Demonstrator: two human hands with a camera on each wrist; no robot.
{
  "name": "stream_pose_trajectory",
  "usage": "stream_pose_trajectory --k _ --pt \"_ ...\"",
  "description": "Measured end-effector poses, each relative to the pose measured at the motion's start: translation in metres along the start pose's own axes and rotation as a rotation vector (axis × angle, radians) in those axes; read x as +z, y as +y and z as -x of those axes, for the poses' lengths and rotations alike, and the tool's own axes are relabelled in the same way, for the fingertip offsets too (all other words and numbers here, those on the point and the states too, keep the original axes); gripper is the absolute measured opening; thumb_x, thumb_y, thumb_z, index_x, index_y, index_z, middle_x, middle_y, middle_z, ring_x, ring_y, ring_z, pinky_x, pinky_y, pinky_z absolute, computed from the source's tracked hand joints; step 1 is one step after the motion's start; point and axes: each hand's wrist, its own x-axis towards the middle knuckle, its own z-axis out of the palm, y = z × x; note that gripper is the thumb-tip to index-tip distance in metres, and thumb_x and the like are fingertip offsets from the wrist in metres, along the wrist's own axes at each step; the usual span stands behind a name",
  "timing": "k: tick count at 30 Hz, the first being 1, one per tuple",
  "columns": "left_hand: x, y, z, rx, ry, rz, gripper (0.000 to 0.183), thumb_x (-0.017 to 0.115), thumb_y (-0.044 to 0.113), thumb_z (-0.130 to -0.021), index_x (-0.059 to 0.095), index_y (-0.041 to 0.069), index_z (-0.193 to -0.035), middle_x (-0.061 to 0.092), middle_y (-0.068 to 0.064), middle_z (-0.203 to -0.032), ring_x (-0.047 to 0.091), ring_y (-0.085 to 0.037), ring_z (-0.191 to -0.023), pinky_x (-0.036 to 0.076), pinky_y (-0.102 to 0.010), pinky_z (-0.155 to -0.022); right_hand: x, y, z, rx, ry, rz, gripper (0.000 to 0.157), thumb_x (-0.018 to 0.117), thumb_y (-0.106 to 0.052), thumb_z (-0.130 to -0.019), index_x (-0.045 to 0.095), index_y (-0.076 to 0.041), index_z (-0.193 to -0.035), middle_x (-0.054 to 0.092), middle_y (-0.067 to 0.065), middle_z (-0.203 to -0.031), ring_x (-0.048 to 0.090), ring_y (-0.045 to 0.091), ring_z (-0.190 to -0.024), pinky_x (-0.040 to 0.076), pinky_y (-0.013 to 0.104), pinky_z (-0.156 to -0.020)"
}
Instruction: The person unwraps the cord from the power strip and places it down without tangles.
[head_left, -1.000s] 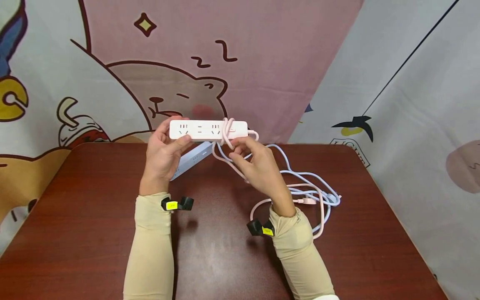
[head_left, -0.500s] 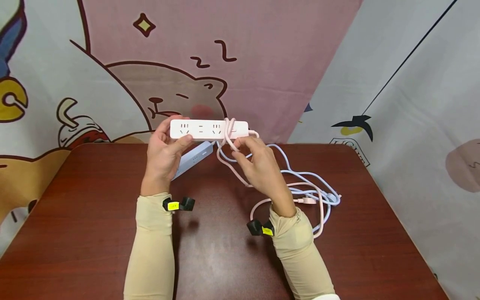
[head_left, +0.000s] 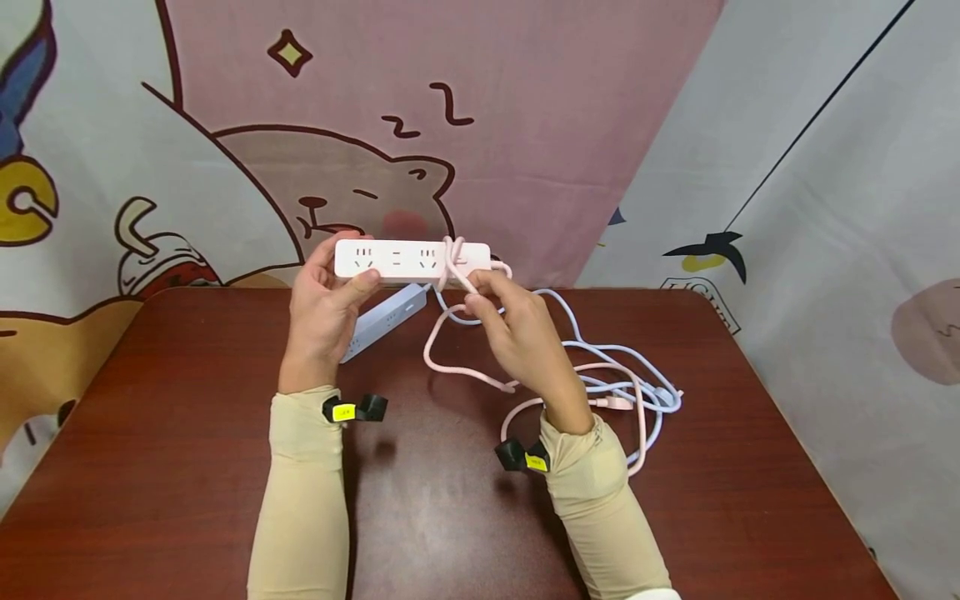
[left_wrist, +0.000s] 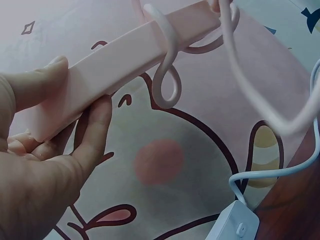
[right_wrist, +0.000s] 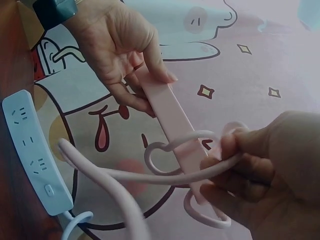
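Note:
My left hand (head_left: 318,321) grips the left end of a pale pink power strip (head_left: 408,260), thumb on its socket face, raised above the far table edge. The strip's pink cord (head_left: 453,260) wraps around its right part. My right hand (head_left: 525,342) pinches that cord just below the strip, seen closely in the right wrist view, where the cord (right_wrist: 195,176) runs between thumb and fingers. In the left wrist view a small cord loop (left_wrist: 166,95) hangs under the strip. More pink cord (head_left: 465,372) trails down to the table.
A blue power strip (head_left: 386,321) lies on the brown table (head_left: 435,517) behind the left hand. Its blue cord (head_left: 573,321) tangles with the pink one at the right, near a pink plug (head_left: 617,402). A cartoon-printed cloth (head_left: 540,125) hangs behind the table.
The free pink cord below the right hand has slackened into a wide bend toward the left. The wrapped part has shifted slightly, its held stretch drawn toward the right hand. Both hands stay nearly in place.

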Motion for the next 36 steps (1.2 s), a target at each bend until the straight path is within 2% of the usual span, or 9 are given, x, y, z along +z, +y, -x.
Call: stream_pose_trajectory --k 2,5,9,14,17,27,36 --pt "-0.001 0.001 0.001 0.001 -0.007 0.000 0.047 0.060 -0.024 -0.087 0.059 0.005 -0.124 0.063 -0.009 -0.122 0.065 -0.013 -0.099 0.062 -0.023 -0.077 0.001 0.000 0.000 -0.022 0.024 -0.016 0.016 0.059 -0.009 -0.102 0.067 -0.001 -0.113 0.075 0.008 -0.091 0.074 0.020 -0.086 0.052 0.028 -0.072" --pt "-0.001 0.002 0.001 0.008 -0.024 -0.003 0.046 0.060 -0.023 -0.088 0.059 0.006 -0.124 0.063 -0.009 -0.123 0.065 -0.013 -0.100 0.062 -0.024 -0.079 0.001 0.001 0.000 -0.066 0.063 -0.031 0.018 0.058 -0.008 -0.103 0.067 0.001 -0.115 0.073 0.011 -0.098 0.072 0.021 -0.087 0.053 0.028 -0.077" --pt "-0.003 0.003 0.002 0.019 -0.036 0.003 0.045 0.061 -0.021 -0.088 0.060 0.007 -0.123 0.062 -0.010 -0.124 0.065 -0.014 -0.102 0.063 -0.026 -0.080 0.000 0.002 0.000 -0.123 0.124 -0.013 0.019 0.058 -0.009 -0.103 0.069 0.000 -0.116 0.071 0.011 -0.105 0.063 0.018 -0.086 0.050 0.028 -0.078" --pt "-0.004 0.004 0.002 0.019 -0.045 0.002 0.046 0.061 -0.022 -0.088 0.061 0.007 -0.124 0.062 -0.012 -0.125 0.065 -0.015 -0.102 0.063 -0.026 -0.079 -0.004 0.002 -0.001 -0.157 0.177 0.010 0.018 0.060 -0.010 -0.102 0.072 -0.002 -0.113 0.066 0.007 -0.087 0.056 0.013 -0.076 0.044 0.023 -0.069" --pt "-0.004 0.004 0.002 0.012 -0.053 0.005 0.047 0.060 -0.022 -0.088 0.059 0.005 -0.126 0.063 -0.009 -0.123 0.065 -0.014 -0.101 0.063 -0.025 -0.078 -0.006 0.003 -0.001 -0.163 0.194 0.015 0.018 0.061 -0.011 -0.102 0.073 -0.003 -0.112 0.062 0.007 -0.080 0.052 0.012 -0.071 0.041 0.021 -0.064" --pt "-0.008 0.005 0.003 -0.029 -0.123 -0.023 0.048 0.058 -0.022 -0.089 0.061 0.008 -0.126 0.067 -0.008 -0.122 0.068 -0.014 -0.101 0.063 -0.028 -0.085 -0.020 0.011 -0.002 -0.144 0.263 0.034 0.018 0.064 -0.013 -0.100 0.077 -0.004 -0.110 0.065 0.008 -0.077 0.049 0.010 -0.066 0.036 0.018 -0.059" --pt "-0.010 0.006 0.004 -0.065 -0.188 0.025 0.049 0.052 -0.024 -0.089 0.055 0.000 -0.132 0.067 -0.009 -0.123 0.068 -0.015 -0.103 0.062 -0.033 -0.089 -0.028 0.021 -0.002 -0.103 0.305 0.031 0.020 0.063 -0.014 -0.101 0.077 -0.004 -0.109 0.067 0.010 -0.079 0.049 0.010 -0.067 0.036 0.018 -0.061"
